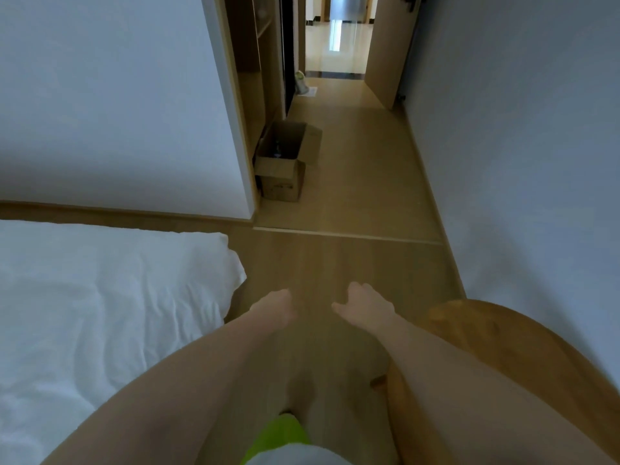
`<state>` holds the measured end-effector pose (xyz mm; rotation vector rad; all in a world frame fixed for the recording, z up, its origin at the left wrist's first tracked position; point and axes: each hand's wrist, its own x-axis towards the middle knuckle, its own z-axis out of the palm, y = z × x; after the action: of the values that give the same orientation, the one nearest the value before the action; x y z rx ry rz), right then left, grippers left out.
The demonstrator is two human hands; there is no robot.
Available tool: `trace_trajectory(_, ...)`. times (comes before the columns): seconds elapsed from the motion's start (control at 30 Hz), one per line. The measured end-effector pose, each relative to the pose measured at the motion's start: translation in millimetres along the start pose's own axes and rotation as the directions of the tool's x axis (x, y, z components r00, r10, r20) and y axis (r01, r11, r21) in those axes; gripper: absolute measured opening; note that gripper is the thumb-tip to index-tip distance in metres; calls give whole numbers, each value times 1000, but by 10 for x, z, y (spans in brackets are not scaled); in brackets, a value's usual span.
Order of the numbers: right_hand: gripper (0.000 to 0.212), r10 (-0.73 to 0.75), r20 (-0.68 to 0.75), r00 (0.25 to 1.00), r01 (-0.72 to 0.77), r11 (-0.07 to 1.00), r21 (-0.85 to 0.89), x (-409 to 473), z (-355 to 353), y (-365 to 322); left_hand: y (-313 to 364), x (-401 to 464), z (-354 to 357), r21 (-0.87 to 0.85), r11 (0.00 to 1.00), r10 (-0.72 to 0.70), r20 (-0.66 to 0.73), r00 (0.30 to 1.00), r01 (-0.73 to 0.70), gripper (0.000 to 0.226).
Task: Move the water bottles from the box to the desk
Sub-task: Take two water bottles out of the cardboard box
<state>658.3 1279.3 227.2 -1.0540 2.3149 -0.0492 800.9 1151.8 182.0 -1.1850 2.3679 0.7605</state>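
Both hands are holding nothing, the left hand [276, 307] loosely curled and the right hand [364, 305] relaxed, because the box [285, 162] is sitting far ahead on the floor by the wardrobe [255, 78], with something dark inside, maybe bottles.

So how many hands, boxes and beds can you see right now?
Hands: 2, the left hand and the right hand, both holding nothing
Cardboard boxes: 1, the open box on the floor by the wardrobe
Beds: 1, the white bed
Total: 4
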Motion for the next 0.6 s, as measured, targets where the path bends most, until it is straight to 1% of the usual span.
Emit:
trace_trajectory(0.07, 50, 4, 12, 1000, -4, 1000, 3, 367, -158, -34, 14, 369, -173, 5, 1000, -1, 18, 1000, 1, 16)
trace_trajectory(0.17, 53, 29, 34, 999, -29, 1000, -9, 996, -421, -77, 20, 981, -480, 9, 1000, 15, 42, 999, -16, 22)
trace_trajectory(0.23, 54, 49, 21, 999, -49, 999, -11, 1441, -643, -132, 16, 1400, -767, -27, 999, 18, 34, 999, -17, 24)
trace_trajectory(0.33, 51, 89, 21, 996, -90, 995, 38, 2101, -1025, -285, 9, 1954, -1301, -67, 997, 35, 36, 999, -33, 27)
trace_trajectory(0.43, 55, 148, 18, 989, -149, 984, 93, 2640, -1388, -482, 74, 2468, -1869, -23, 999, 50, 43, 998, -49, 34)
trace_trajectory(0.5, 56, 162, 5, 987, -161, 980, 119, 2972, -1601, -584, 173, 2817, -2216, -15, 999, 48, 33, 998, -48, 33)
trace_trajectory(0.6, 55, 153, 18, 988, -154, 980, 128, 3399, -1866, -685, 358, 3302, -2555, -8, 998, 58, 42, 997, -58, 30)
